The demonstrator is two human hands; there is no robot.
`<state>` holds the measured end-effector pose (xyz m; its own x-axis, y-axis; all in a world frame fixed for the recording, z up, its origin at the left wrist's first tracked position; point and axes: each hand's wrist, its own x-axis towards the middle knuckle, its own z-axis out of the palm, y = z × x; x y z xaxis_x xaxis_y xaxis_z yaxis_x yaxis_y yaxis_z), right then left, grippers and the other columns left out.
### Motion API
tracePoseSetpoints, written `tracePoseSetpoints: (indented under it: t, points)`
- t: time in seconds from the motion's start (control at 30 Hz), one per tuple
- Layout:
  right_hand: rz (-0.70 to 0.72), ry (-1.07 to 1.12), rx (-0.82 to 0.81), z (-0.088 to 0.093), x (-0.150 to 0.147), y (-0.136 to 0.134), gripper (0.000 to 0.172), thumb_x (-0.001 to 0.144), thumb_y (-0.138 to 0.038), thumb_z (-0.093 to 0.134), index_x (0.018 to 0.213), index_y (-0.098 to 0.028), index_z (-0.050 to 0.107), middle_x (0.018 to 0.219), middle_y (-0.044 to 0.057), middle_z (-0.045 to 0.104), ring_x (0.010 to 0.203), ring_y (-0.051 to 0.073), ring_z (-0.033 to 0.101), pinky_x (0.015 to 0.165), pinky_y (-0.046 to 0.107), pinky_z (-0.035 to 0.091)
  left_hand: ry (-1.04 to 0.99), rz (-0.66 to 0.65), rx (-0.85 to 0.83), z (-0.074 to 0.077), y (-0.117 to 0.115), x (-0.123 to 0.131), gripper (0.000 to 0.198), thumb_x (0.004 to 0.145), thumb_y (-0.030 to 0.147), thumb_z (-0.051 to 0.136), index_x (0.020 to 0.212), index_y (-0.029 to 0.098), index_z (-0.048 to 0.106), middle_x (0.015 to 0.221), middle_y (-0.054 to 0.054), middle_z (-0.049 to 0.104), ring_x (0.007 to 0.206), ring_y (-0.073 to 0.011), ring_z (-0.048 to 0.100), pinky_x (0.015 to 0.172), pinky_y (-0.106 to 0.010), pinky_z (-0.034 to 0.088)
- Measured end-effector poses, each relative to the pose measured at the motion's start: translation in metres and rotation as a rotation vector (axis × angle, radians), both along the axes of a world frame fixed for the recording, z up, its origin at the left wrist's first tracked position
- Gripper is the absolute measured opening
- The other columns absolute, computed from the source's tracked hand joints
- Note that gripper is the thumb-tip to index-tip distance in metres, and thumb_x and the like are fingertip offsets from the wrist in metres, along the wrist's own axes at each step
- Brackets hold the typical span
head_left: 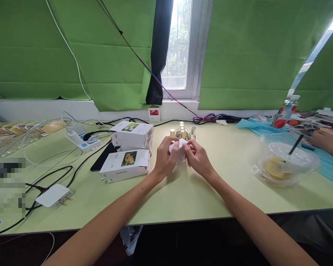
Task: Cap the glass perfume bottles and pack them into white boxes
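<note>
One small white box [180, 162], bottles close behind

The box is tilted at mid-table; whether its base touches the surface I cannot tell. The left hand [165, 154] grips its left side, and the right hand [195, 155] pinches near its top. A forward push could topple the capped bottles [183, 133] just beyond; squeezing hard might crease the card. Leftward, stacked cartons [134, 132] and a front carton [124, 165] limit room. Rightward, bare table [227, 159] runs to a bagged drink cup [284, 162]. The table's near edge passes beneath both forearms.
</note>
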<state>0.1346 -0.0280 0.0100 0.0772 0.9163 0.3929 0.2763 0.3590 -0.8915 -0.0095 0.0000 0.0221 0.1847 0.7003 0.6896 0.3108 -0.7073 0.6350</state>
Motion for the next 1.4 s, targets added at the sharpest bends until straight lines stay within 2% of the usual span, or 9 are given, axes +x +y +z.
tracePoseSetpoints:
  t: [0.57,1.0,1.4]
  points:
    - [-0.009,-0.035,0.007,0.0011,0.0000,-0.0004,0.040,0.094,-0.061,0.049,0.090,-0.022,0.055,0.059,-0.006,0.047,0.047,0.010,0.043,0.045,0.023,0.034,0.008,-0.002,-0.003,0.0014,0.0001,0.0007,0.022,0.096,0.033,0.043,0.096,0.021,0.061,0.096,-0.004,0.068,0.078,-0.0155,0.059,0.067,-0.029,0.043]
    - [-0.001,-0.035,0.007,0.0000,0.0004,-0.0003,0.040,0.095,-0.061,0.049,0.091,-0.022,0.055,0.061,-0.006,0.046,0.048,0.010,0.044,0.046,0.023,0.035,-0.014,-0.002,-0.023,-0.0002,-0.0001,0.0013,0.023,0.098,0.030,0.039,0.097,0.021,0.060,0.097,-0.004,0.068,0.085,-0.0176,0.061,0.078,-0.032,0.048]
    - [-0.006,-0.049,0.006,-0.0006,0.0011,-0.0002,0.039,0.095,-0.061,0.048,0.091,-0.023,0.055,0.061,-0.006,0.047,0.048,0.011,0.044,0.046,0.023,0.035,-0.003,-0.024,-0.032,0.0000,0.0002,-0.0006,0.021,0.095,0.024,0.038,0.097,0.023,0.059,0.100,-0.005,0.067,0.089,-0.0199,0.061,0.081,-0.035,0.050]
